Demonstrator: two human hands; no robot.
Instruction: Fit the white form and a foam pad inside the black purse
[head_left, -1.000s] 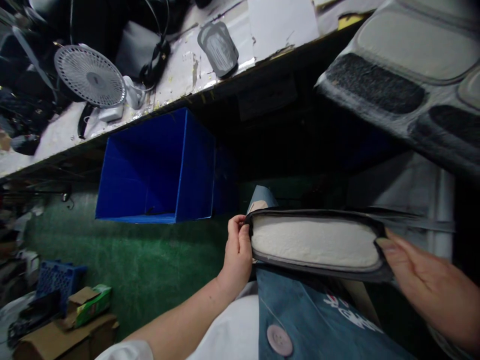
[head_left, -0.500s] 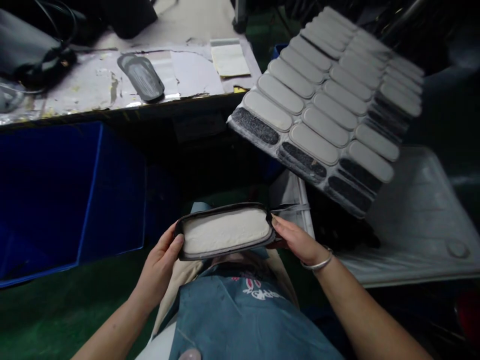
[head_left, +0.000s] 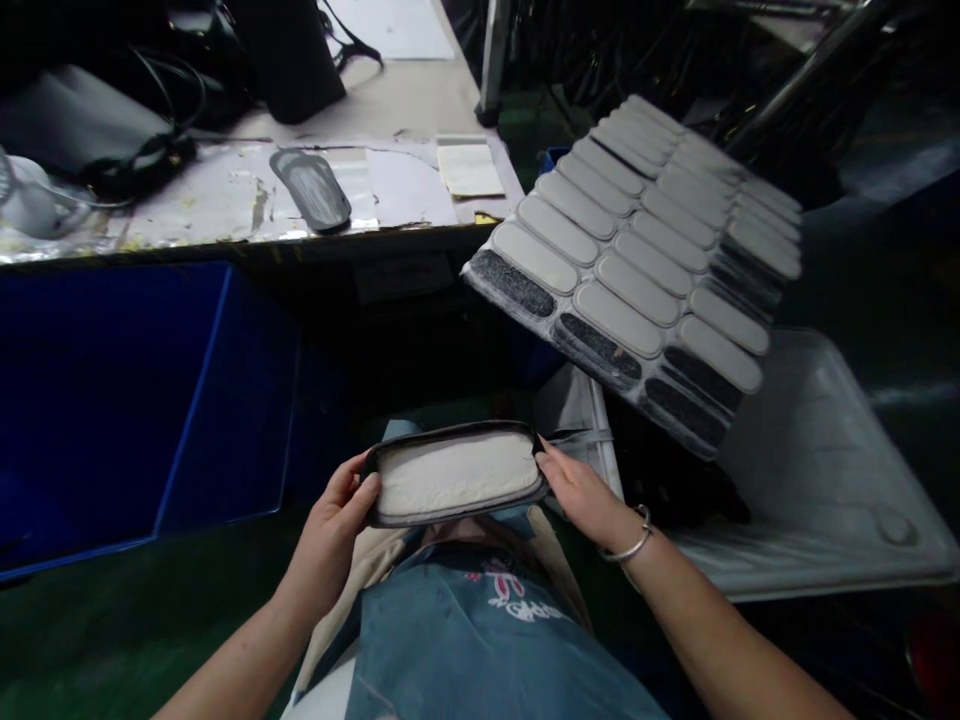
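Above my lap I hold an oblong pad (head_left: 457, 472) with a whitish, slightly uneven face and a raised dark rim. My left hand (head_left: 341, 520) grips its left end, thumb on the top edge and fingers beneath. At the opposite end, my right hand (head_left: 581, 495) pinches the dark rim; its fingers underneath are partly hidden. To the upper right, a tilted board (head_left: 645, 250) carries rows of similar oval pads, mostly pale grey on top, with several dark fuzzy ones along its near edge.
Two grey oval pieces (head_left: 315, 190) and a small paper pad (head_left: 470, 170) lie on the worktable (head_left: 409, 205). A deep blue bin (head_left: 217, 400) stands at left. Right of me is a whitish tub (head_left: 817, 470) with dark material inside, partly under the board.
The view has tilted and shifted, so the table and bins appear lower and the board slightly smaller. Both hands keep their hold on the pad, which has hardly moved.
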